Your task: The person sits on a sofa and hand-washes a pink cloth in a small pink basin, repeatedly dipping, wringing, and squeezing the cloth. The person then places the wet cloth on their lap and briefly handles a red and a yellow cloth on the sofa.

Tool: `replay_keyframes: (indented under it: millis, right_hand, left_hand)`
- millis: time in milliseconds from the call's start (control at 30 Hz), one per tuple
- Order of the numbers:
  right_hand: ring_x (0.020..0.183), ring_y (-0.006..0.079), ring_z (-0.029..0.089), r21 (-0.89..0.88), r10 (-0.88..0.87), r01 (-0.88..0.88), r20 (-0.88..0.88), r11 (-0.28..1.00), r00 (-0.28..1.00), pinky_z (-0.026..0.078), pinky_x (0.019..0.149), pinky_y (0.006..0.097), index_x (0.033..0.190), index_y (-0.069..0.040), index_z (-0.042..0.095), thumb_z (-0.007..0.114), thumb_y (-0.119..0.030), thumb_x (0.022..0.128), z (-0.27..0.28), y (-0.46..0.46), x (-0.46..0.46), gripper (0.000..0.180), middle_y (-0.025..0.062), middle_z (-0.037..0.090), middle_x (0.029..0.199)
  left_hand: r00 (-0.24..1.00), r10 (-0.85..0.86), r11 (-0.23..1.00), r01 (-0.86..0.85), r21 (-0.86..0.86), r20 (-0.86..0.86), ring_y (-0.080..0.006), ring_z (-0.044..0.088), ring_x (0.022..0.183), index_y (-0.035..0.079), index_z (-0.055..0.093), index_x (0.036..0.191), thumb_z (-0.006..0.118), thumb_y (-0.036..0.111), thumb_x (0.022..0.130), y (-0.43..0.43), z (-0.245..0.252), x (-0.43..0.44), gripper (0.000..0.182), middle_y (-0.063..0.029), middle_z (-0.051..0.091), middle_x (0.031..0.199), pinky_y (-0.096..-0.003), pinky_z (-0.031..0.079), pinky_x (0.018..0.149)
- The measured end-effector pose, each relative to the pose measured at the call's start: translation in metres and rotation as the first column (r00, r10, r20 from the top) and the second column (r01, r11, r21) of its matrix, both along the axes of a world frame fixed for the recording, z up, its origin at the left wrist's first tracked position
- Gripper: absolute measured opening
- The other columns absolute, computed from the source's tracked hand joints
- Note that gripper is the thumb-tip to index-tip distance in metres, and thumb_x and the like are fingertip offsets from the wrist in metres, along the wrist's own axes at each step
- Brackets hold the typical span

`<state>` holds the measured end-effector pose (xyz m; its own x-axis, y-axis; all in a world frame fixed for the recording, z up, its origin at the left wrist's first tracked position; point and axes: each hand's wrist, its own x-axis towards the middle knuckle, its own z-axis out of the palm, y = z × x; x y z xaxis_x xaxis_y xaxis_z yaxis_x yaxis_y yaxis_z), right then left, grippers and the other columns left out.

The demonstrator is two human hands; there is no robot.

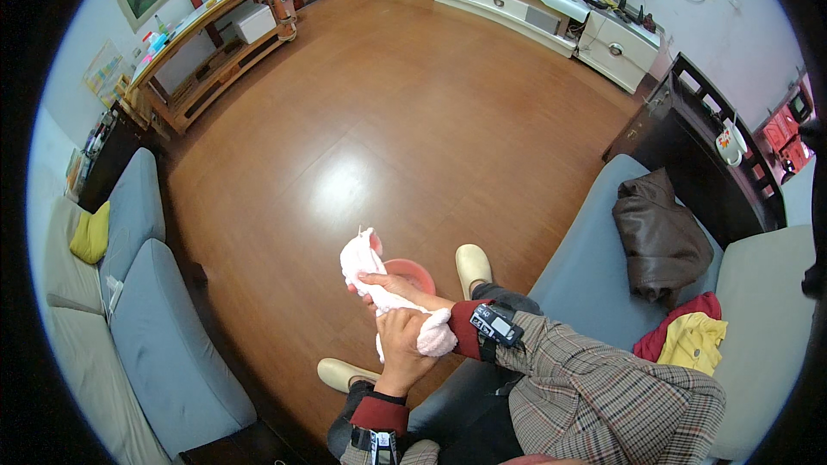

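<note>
A pinkish-white fluffy cloth [362, 255] hangs between my hands, with a bunched end lying near the right cuff. My left hand [402, 339], the lower one, grips its near part. My right hand [381, 285] reaches across above it and holds the middle of the cloth, its fingers partly hidden behind the fabric. A pink round basin [413, 273] stands on the floor, partly covered by the cloth and my right hand. Both wrists carry strapped devices over red cuffs.
Cream clogs [473, 265] are on my feet on the brown floor [413, 142]. Blue sofas [174, 349] flank me, with a brown leather cushion or garment [659, 239] and yellow clothing [694, 342] at right. Ahead are a wooden table [213, 77] and a white TV cabinet [510, 10].
</note>
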<state>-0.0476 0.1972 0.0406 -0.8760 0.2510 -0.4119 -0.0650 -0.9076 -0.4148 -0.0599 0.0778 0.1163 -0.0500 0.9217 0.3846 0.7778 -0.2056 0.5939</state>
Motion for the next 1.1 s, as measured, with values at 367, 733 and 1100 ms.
replay_keyframes:
  millis: [367,733,1100]
  right_hand:
    - [0.082,0.0196,0.065,-0.086,-0.295,0.305,0.110,0.948,0.949,0.052,0.077,0.0323,0.104,-0.005,0.061,0.054,-0.026,0.094,-0.033,-0.027,-0.012,0.024,0.0074,0.068,0.093]
    - [0.082,0.0209,0.066,-0.185,-0.215,0.207,-0.025,0.961,0.976,0.056,0.074,0.0368,0.108,-0.005,0.059,0.057,-0.030,0.093,0.014,-0.017,0.000,0.028,0.0078,0.067,0.092]
    - [0.070,0.0182,0.062,-0.008,-0.510,0.511,0.058,0.859,0.858,0.051,0.062,0.0334,0.101,-0.005,0.059,0.063,-0.016,0.088,0.009,0.008,-0.006,0.018,0.0077,0.064,0.082]
  left_hand:
    - [0.483,0.419,0.876,-0.437,-0.203,0.769,-0.0192,0.064,0.078,-0.007,0.064,0.096,0.070,0.021,0.079,0.000,-0.044,-0.033,0.033,-0.0117,0.067,0.087,-0.0322,0.051,0.073]
    - [0.562,0.639,0.762,-0.559,-0.328,0.525,-0.0181,0.057,0.102,-0.003,0.058,0.116,0.052,0.005,0.087,-0.003,-0.072,-0.077,0.031,-0.0138,0.062,0.110,-0.0316,0.045,0.089]
    - [0.565,0.331,0.919,-0.013,-0.393,0.756,-0.0174,0.059,0.101,-0.002,0.053,0.124,0.061,0.029,0.087,-0.004,-0.049,-0.053,0.049,-0.0089,0.061,0.115,-0.0304,0.046,0.087]
